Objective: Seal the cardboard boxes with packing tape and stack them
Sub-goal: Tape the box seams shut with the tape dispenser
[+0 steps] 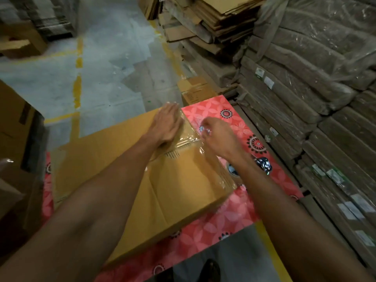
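the left hand (pixel 167 127) lies flat and wide, fingers straight, pressing on the far end of the box (pixel 183 190) right beside a strip of clear tape (pixel 189 141). the right hand (pixel 218 137) is just to the right of it, fingers curled in at the tape's edge where the strip goes over the box's side; the fingertips are blurred, so it cannot be told whether they pinch the tape or only touch it. both bare forearms reach in from the bottom of the view and cross over the box. the box is closed, its flaps meeting along a seam under the glossy tape, and it lies on a pink flowered cloth (pixel 234 220). by the right wrist, on the cloth, a tape roll (pixel 232 170) and a shiny metal piece (pixel 263 162) show partly behind the arm. a small box (pixel 195 90) stands just past the cloth's far edge. plastic-wrapped bundles (pixel 305 98) are stacked along the right, with loose flat cardboard (pixel 213 21) piled behind them. more boxes (pixel 14 129) stand at the left. the grey floor (pixel 112 68) carries worn yellow lines (pixel 78 78), and a dark shoe (pixel 211 269) shows at the bottom.
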The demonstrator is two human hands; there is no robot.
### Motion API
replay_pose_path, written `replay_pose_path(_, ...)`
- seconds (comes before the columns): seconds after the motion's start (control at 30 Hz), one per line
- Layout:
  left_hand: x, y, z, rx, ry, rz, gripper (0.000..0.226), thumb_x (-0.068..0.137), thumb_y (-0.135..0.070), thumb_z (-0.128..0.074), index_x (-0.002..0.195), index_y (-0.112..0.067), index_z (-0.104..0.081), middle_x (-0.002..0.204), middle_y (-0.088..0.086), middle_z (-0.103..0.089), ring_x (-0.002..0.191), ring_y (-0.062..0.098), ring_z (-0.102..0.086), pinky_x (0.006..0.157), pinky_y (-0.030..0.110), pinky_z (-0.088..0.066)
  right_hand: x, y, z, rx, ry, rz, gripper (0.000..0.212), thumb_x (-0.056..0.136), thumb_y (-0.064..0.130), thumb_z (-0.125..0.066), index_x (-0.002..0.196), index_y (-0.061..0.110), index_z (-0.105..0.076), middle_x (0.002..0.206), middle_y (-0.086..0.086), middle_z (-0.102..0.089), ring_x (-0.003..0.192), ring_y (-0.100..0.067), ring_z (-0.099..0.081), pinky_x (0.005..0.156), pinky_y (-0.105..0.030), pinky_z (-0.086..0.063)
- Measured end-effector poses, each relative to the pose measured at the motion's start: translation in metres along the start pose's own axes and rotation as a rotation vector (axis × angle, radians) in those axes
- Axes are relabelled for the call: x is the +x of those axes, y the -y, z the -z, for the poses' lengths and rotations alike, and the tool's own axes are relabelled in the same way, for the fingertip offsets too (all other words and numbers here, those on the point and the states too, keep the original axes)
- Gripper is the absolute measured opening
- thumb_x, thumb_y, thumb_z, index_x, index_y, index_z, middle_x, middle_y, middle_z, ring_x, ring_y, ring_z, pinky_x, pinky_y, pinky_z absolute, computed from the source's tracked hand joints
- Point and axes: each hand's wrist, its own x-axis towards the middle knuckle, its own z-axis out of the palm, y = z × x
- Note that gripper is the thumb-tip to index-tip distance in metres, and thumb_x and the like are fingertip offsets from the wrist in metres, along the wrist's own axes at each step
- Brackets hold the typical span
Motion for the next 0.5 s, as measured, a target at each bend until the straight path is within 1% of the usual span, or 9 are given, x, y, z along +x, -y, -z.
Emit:
replay_pose_path(0.07, 0.016, 0.017, 0.006, 0.029, 0.035, -0.017, 0.052, 0.110, -0.030, -0.030, 0.157, -0.007, -0.030, 0.164, 0.012, -0.028, 0.153, 0.029, -0.021, 0.125, 0.047, -0.015, 0.039, 0.020, -0.023, -0.041, 0.103, 0.113, 0.030, 0.096, 0.011, -0.049, 0.119, -0.003, -0.064, 0.121, -0.023, -0.067, 0.113, -0.039, -0.061, 0.098, -0.046, -0.047)
replay_pose_path(0.13, 0.030, 0.027, 0.009, 0.052, 0.056, -0.059, 0.054, 0.107, -0.030, -0.026, 0.156, -0.008, -0.033, 0.162, 0.013, -0.032, 0.151, 0.029, -0.029, 0.122, 0.046, -0.022, 0.073, 0.028, -0.049, -0.100, 0.191, 0.160, 0.044, 0.091, 0.017, -0.041, 0.126, -0.004, -0.057, 0.128, -0.026, -0.061, 0.120, -0.041, -0.056, 0.103, -0.047, -0.042)
replay_pose_path(0.17, 0.035, 0.031, 0.009, 0.060, 0.063, -0.083, 0.057, 0.105, -0.032, -0.025, 0.156, -0.008, -0.034, 0.161, 0.013, -0.035, 0.149, 0.029, -0.033, 0.120, 0.045, -0.027, 0.085, 0.028, -0.061, -0.129, 0.225, 0.148, 0.052, 0.093, 0.021, -0.038, 0.137, -0.005, -0.048, 0.141, -0.026, -0.052, 0.131, -0.039, -0.049, 0.110, -0.046, -0.037)
replay_pose_path(0.2, 0.037, 0.035, 0.008, 0.075, 0.065, -0.092, 0.058, 0.104, -0.033, -0.024, 0.156, -0.010, -0.034, 0.160, 0.012, -0.038, 0.147, 0.028, -0.036, 0.118, 0.044, -0.031, 0.092, 0.026, -0.071, -0.173, 0.255, 0.124, 0.058, 0.099, 0.026, -0.035, 0.149, -0.005, -0.034, 0.155, -0.024, -0.038, 0.144, -0.036, -0.036, 0.118, -0.044, -0.030)
replay_pose_path(0.23, 0.039, 0.038, 0.006, 0.099, 0.062, -0.092, 0.055, 0.106, -0.033, -0.025, 0.157, -0.013, -0.033, 0.160, 0.010, -0.039, 0.146, 0.026, -0.037, 0.116, 0.044, -0.032, 0.094, 0.023, -0.078, -0.221, 0.269, 0.118, 0.063, 0.104, 0.030, -0.030, 0.156, -0.004, -0.020, 0.164, -0.021, -0.022, 0.152, -0.030, -0.022, 0.122, -0.044, -0.024)
replay_pose_path(0.27, 0.039, 0.040, 0.003, 0.125, 0.052, -0.084, 0.053, 0.107, -0.033, -0.027, 0.158, -0.016, -0.031, 0.160, 0.008, -0.039, 0.145, 0.025, -0.038, 0.115, 0.044, -0.033, 0.093, 0.020, -0.084, -0.246, 0.267, 0.111, 0.065, 0.106, 0.034, -0.026, 0.158, -0.001, -0.010, 0.168, -0.017, -0.011, 0.155, -0.026, -0.013, 0.124, -0.045, -0.020)
replay_pose_path(0.3, 0.039, 0.041, 0.000, 0.148, 0.040, -0.078, 0.052, 0.108, -0.033, -0.027, 0.158, -0.018, -0.030, 0.159, 0.006, -0.039, 0.144, 0.024, -0.039, 0.115, 0.044, -0.033, 0.090, 0.018, -0.086, -0.259, 0.250, 0.105, 0.066, 0.106, 0.036, -0.024, 0.159, 0.001, -0.006, 0.169, -0.014, -0.007, 0.156, -0.023, -0.008, 0.125, -0.045, -0.019)
replay_pose_path(0.4, 0.037, 0.035, -0.001, 0.186, 0.033, -0.051, 0.052, 0.108, -0.035, -0.023, 0.158, -0.021, -0.028, 0.159, 0.003, -0.039, 0.143, 0.022, -0.040, 0.115, 0.045, -0.031, 0.077, 0.016, -0.084, -0.286, 0.217, 0.106, 0.066, 0.106, 0.040, -0.019, 0.160, 0.006, -0.006, 0.170, -0.010, -0.005, 0.156, -0.019, -0.006, 0.125, -0.045, -0.019)
replay_pose_path(0.5, 0.035, 0.030, 0.005, 0.167, 0.053, -0.027, 0.052, 0.109, -0.037, -0.021, 0.158, -0.022, -0.026, 0.159, 0.003, -0.037, 0.142, 0.023, -0.040, 0.114, 0.044, -0.027, 0.049, 0.019, -0.072, -0.325, 0.238, 0.063, 0.065, 0.107, 0.046, -0.018, 0.162, 0.016, -0.002, 0.170, -0.003, -0.001, 0.156, -0.017, -0.004, 0.126, -0.044, -0.012)
